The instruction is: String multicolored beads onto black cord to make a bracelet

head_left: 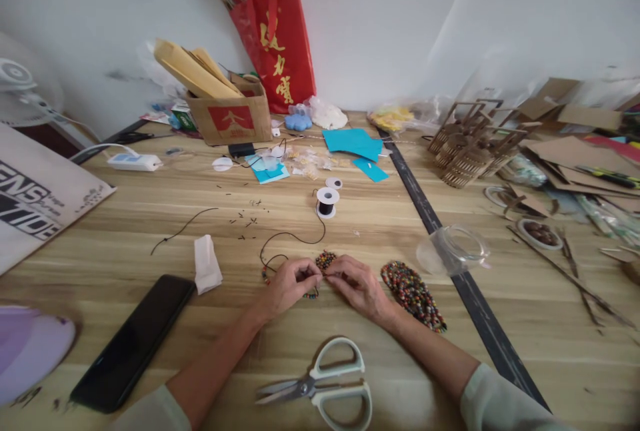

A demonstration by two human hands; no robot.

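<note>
Both sleeves (155, 412) are cut off at the lower edge, with scissors (304, 388) laid between. Beyond, black cord (287, 233) is pinched in the closed fingertips of the left hand (294, 284) and right hand (354, 284), the gripped bit barely discernible. A bead cluster (326, 260) just past is partly covered; farther off, a spool (327, 207) is seen.

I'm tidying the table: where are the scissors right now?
In the head view, the scissors lie at the bottom centre on the table, between the left forearm and right forearm.
</note>
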